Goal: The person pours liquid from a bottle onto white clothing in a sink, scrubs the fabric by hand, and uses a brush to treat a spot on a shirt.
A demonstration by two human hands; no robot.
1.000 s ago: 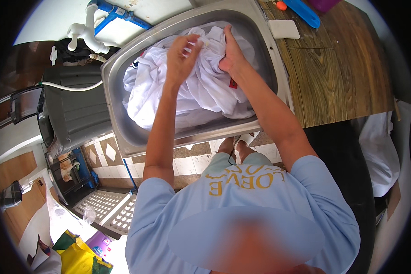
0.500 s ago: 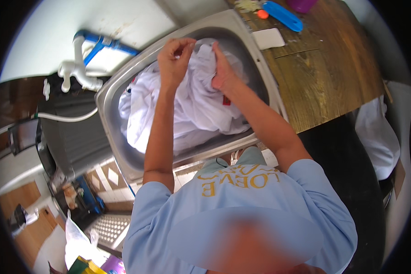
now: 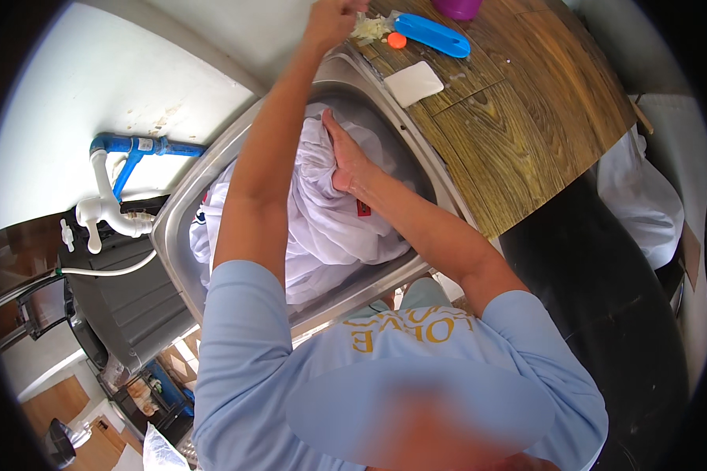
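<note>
A heap of wet white cloth [image 3: 330, 228] lies in the metal sink basin [image 3: 440, 169]. My right hand [image 3: 351, 161] holds a bunched fold of it, palm against the fabric, with some of its fingers hidden by the folds. A small red patch [image 3: 363, 208] shows on the cloth near the right wrist. At the top edge of the view, my left hand [image 3: 334, 23] is beyond the basin rim, its fingers curled together beside a pile of pale yellowish shavings [image 3: 371, 29]. What those fingertips hold, if anything, cannot be made out.
On the wooden counter [image 3: 518, 118] lie a blue oblong plastic piece [image 3: 432, 35], an orange round cap [image 3: 397, 40] and a white slab [image 3: 414, 84]; a purple container [image 3: 457, 8] stands behind. A white tap [image 3: 102, 212] on a blue pipe [image 3: 145, 146] is at the left.
My left hand has left the cloth and moved up past the basin rim to the shavings. My right hand stays on the cloth. The whole view has shifted.
</note>
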